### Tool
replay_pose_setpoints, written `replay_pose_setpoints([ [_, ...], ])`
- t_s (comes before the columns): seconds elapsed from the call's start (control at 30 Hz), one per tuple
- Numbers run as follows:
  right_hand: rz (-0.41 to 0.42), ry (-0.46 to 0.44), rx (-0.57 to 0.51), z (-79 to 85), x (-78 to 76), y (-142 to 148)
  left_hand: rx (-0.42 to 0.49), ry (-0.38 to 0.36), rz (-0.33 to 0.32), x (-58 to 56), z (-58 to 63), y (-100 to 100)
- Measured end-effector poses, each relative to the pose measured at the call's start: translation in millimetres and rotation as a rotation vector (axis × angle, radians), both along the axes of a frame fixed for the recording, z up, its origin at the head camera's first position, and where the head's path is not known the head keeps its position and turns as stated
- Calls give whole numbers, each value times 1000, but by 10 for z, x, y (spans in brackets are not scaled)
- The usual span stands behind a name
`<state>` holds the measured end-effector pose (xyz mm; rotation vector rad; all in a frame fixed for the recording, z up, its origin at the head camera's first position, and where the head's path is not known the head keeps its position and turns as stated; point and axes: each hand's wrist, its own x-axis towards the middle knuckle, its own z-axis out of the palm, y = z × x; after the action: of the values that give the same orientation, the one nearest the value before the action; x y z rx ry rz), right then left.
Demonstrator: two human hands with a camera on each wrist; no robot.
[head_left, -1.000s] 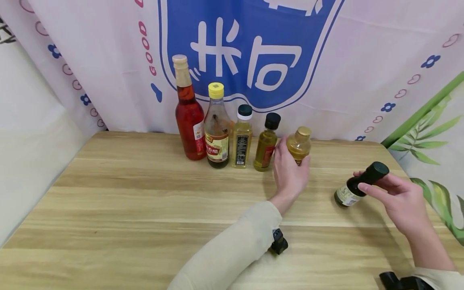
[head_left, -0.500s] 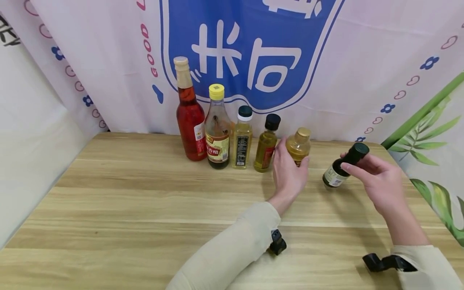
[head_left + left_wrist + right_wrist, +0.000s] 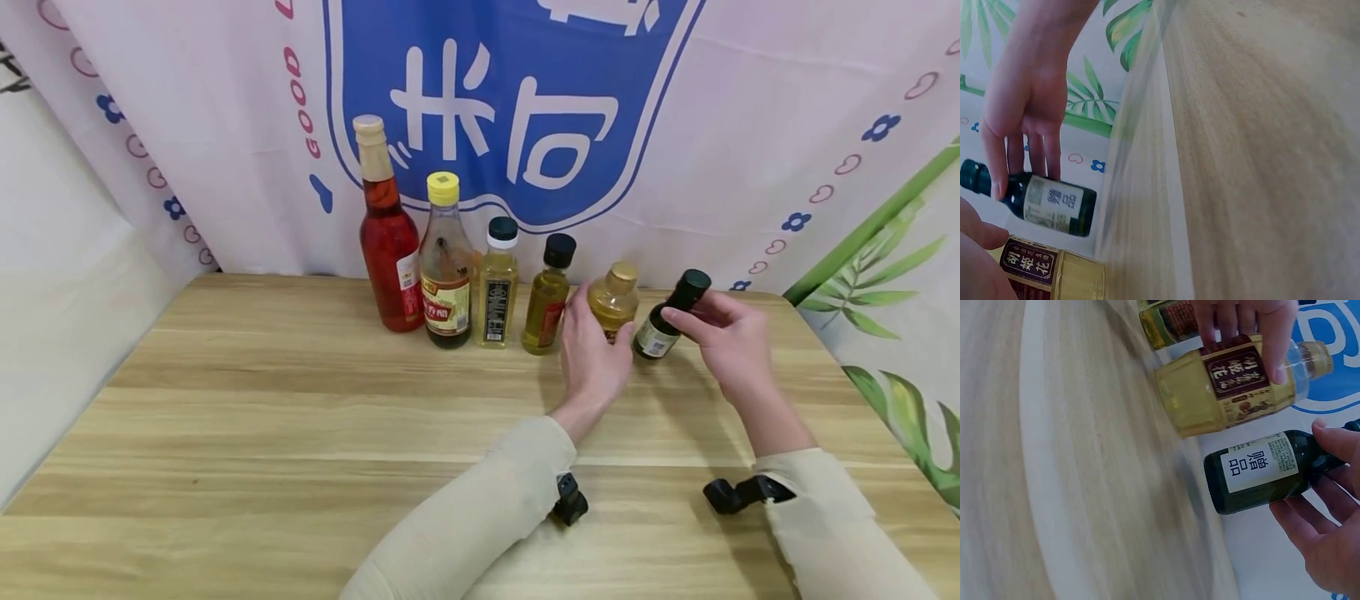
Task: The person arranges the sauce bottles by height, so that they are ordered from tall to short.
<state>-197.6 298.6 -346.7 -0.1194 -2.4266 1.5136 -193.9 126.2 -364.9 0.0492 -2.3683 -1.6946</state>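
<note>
My left hand [image 3: 595, 358] holds a gold-capped bottle of yellow oil [image 3: 615, 307], which stands upright at the back of the table. In the right wrist view its thumb lies on the front of that oil bottle's brown label [image 3: 1238, 372], with the other fingers on the far side. My right hand [image 3: 733, 343] grips a small dark green bottle [image 3: 657, 335] by its neck, between thumb and fingers. This bottle leans with its cap to the right, its base close to the oil bottle's right side. A white label [image 3: 1259, 462] faces out on it.
Left of the hands runs a row of upright bottles: a red one [image 3: 392, 258], a yellow-capped one with dark liquid [image 3: 447, 310], a square clear one [image 3: 498, 287] and a small black-capped oil bottle [image 3: 550, 307]. A printed curtain [image 3: 247, 192] hangs right behind the wooden table [image 3: 300, 467].
My right hand has carried the dark green bottle leftward and toward the back, up beside the oil bottle. The left hand has kept its place on the oil bottle.
</note>
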Motion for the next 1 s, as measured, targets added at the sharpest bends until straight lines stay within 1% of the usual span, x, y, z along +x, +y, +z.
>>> replay_pose_setpoints([
  [0.2, 7, -24, 24, -51, -148, -82, -1, 2, -2, -17, 4, -42],
  [0.33, 14, -36, 30, -78, -204, -75, -3, -1, -6, -24, 9, -59],
  [0.67, -2, -59, 35, -77, -213, -73, 13, 5, -7, -30, 12, -81],
  [0.83, -32, -108, 52, -82, -188, -50, -27, 0, -15, -35, 1, -51],
  [1.0, -51, -150, 49, -95, -131, -30, -52, -16, -27, -1, -3, -22],
])
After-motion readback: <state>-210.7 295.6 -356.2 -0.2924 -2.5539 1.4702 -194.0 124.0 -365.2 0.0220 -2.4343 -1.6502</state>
